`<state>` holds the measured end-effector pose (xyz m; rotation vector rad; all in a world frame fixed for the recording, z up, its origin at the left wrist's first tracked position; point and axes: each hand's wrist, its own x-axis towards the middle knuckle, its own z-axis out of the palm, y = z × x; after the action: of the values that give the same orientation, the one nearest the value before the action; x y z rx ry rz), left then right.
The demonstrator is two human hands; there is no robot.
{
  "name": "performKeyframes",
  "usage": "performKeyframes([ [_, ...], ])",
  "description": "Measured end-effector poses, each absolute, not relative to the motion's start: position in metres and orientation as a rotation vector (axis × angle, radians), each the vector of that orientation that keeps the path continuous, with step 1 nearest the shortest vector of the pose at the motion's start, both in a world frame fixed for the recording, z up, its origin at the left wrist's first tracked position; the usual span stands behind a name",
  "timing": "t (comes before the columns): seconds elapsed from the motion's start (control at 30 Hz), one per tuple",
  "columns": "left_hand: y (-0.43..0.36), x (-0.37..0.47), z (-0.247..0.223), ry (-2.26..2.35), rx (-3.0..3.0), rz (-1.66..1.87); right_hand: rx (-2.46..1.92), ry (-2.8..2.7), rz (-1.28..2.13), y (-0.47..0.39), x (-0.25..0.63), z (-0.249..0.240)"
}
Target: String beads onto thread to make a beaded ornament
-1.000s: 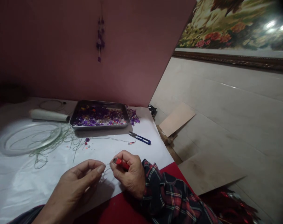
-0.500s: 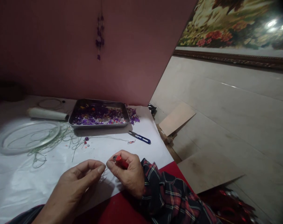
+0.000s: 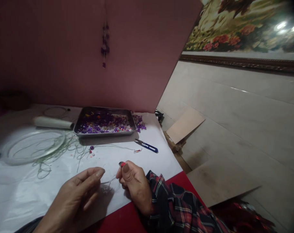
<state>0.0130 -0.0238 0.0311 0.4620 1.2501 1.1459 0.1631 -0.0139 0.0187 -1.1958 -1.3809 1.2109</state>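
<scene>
My right hand (image 3: 134, 183) is closed round a red lighter (image 3: 123, 164), its metal end pointing up and my thumb near the top. My left hand (image 3: 81, 186) is in a pinch, thumb against forefinger. A thin pale thread (image 3: 109, 182) stretches between the two hands just above the white table covering; its end at the left fingers is hidden. Beyond the hands lies a pair of blue thread snips (image 3: 148, 146). Left of the snips rests a small red-and-white beaded piece (image 3: 137, 150), joined to a long thread.
A metal tray (image 3: 105, 134) of purple and clear beads stands at the back, with more beads (image 3: 139, 123) spilled beside it. On the left are a cone of thread (image 3: 53, 123), a white ring (image 3: 11, 160) and tangled green thread (image 3: 69, 142). A bead strand (image 3: 104, 45) hangs on the wall.
My hands have moved apart, opening a gap with the thread across it. My right hand has turned, and its thumb now sits near the lighter's top.
</scene>
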Motion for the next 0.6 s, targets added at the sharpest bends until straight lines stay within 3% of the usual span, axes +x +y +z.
performKeyframes([
  [0.3, -0.023, 0.01, 0.024, 1.184, 0.464, 1.145, -1.236, -1.389, 1.493, -0.021, 0.161, 0.019],
  [0.6, -0.027, 0.017, 0.036, 1.147, 0.462, 1.123, -1.245, -1.378, 1.507, -0.025, 0.162, 0.022],
])
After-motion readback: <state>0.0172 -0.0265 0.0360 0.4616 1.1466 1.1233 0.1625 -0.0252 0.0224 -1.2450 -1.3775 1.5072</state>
